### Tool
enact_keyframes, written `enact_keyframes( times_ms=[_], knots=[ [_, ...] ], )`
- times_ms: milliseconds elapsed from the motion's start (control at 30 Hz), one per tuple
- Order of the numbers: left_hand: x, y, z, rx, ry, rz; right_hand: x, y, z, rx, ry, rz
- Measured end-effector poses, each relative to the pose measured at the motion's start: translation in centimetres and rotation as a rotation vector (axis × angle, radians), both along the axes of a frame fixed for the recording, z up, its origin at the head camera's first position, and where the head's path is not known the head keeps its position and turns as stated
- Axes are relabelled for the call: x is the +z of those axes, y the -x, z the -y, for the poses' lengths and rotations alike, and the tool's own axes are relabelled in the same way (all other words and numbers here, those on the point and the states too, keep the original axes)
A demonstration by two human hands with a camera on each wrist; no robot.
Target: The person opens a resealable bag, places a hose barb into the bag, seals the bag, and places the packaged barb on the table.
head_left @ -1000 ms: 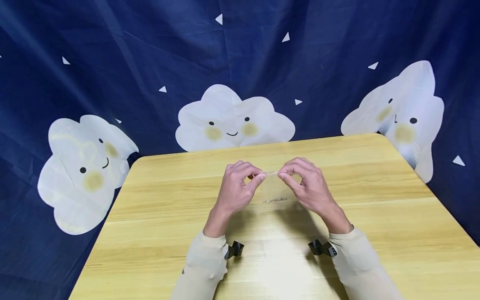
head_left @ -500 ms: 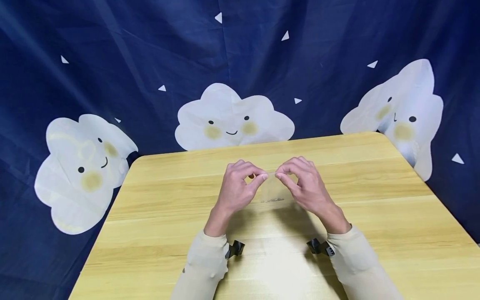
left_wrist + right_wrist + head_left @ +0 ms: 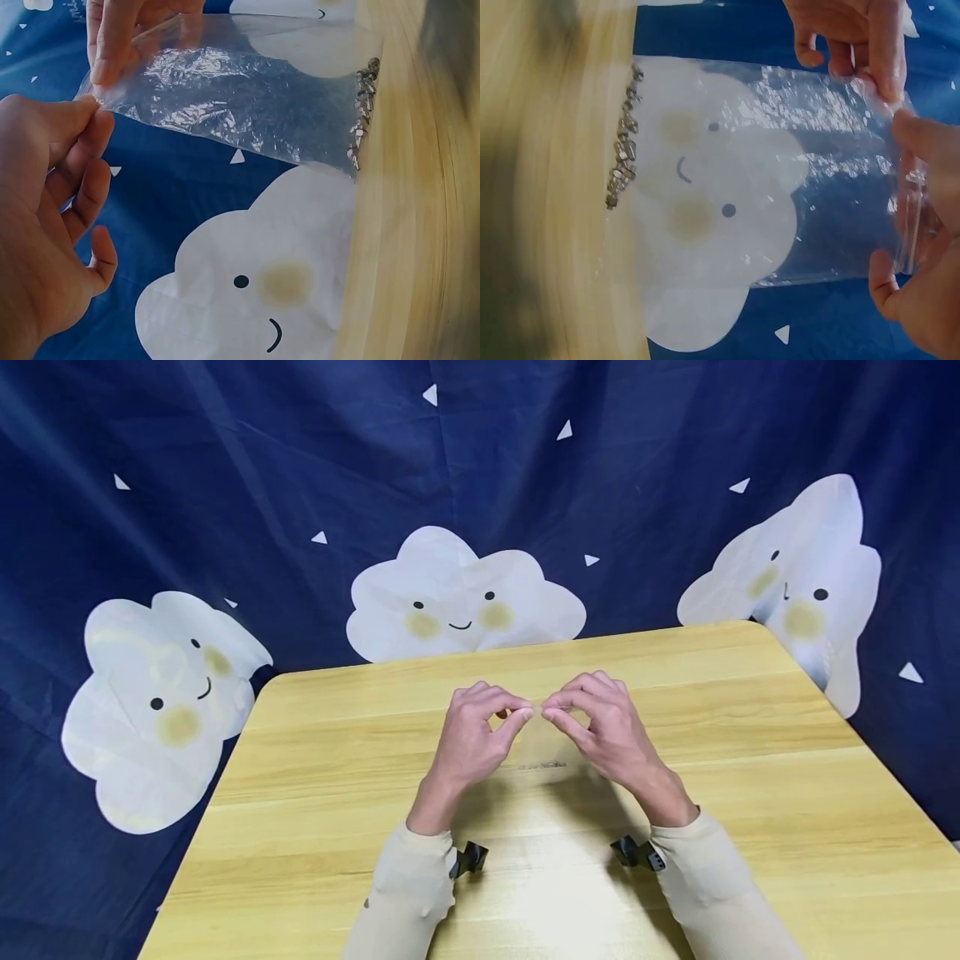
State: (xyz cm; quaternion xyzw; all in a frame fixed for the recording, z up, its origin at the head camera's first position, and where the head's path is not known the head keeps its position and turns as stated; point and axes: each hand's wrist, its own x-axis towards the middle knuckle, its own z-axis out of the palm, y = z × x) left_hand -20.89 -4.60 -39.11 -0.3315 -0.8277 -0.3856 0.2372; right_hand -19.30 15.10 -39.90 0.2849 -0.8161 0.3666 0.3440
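Note:
A clear plastic zip bag (image 3: 225,105) hangs between my hands with its top edge up. Small metal pieces that look like screws (image 3: 624,146) lie in a row along its bottom, close over the table. Thumb and forefinger of my left hand (image 3: 480,731) pinch the top edge near one corner. My right hand (image 3: 613,727) pinches the same edge, its fingertips almost meeting the left ones. In the right wrist view the rest of the bag's top strip (image 3: 911,225) runs behind the right palm, partly hidden by the fingers.
A light wooden table (image 3: 300,793) lies under both hands. Behind it hangs a dark blue curtain (image 3: 510,468) printed with white clouds. Black wrist cameras (image 3: 471,858) stick out from both sleeves.
My right hand has slid left along the bag's top edge, narrowing the gap to the left hand. The left hand stays almost still, and the bag's bottom has shifted slightly left.

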Motion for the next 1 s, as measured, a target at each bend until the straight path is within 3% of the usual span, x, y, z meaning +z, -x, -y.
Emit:
enact_keyframes(
  times_ms=[367,567,1000],
  knots=[
    [0.1,0.2,0.1,-0.007,0.025,-0.061,0.1,0.1,0.2,0.007,-0.002,-0.035],
    [0.1,0.4,0.6,-0.018,-0.03,-0.035,0.4,0.2,-0.6,-0.006,0.0,-0.05],
    [0.2,0.6,1.5,0.0,-0.09,0.025,0.7,0.3,-2.1,-0.006,0.006,0.02]
  ],
)
